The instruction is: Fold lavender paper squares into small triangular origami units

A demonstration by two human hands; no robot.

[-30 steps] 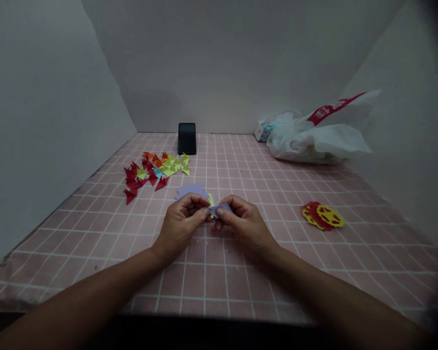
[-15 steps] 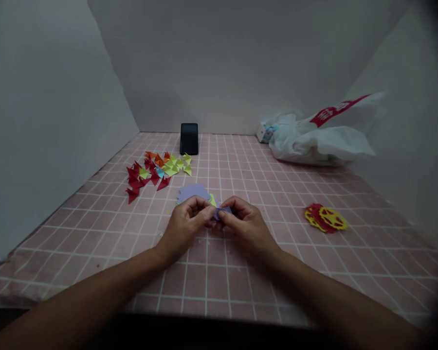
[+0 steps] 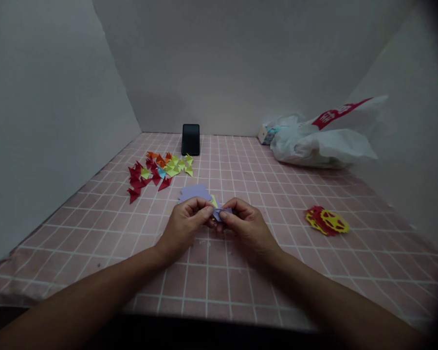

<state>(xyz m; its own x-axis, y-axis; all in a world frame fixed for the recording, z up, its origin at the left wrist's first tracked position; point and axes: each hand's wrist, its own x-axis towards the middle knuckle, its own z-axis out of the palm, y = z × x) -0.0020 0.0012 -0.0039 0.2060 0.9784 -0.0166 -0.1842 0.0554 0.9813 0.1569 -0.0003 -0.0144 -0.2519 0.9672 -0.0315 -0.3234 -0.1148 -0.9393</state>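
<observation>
Between my fingertips is a small piece of folded purple paper (image 3: 218, 214), held just above the table. My left hand (image 3: 188, 219) pinches its left side with thumb and fingers. On the other side, my right hand (image 3: 247, 221) grips the paper, the thumb pressed on its face. Part of the paper is hidden by the fingers. Right behind my left hand lies a flat stack of purple paper (image 3: 194, 192), and a bit of yellow paper (image 3: 213, 200) shows beside it.
Several folded paper cranes (image 3: 156, 170) in red, orange, yellow and blue sit at the left. A dark phone (image 3: 191, 140) stands at the back. White plastic bag (image 3: 314, 146) and a box (image 3: 265, 134) lie back right; red and yellow cut-outs (image 3: 326, 221) lie right on the checked tablecloth (image 3: 237, 167).
My fingers have shifted slightly on the purple paper, and a little more of it shows between the thumbs. The whole view has moved a touch; the other things lie as before.
</observation>
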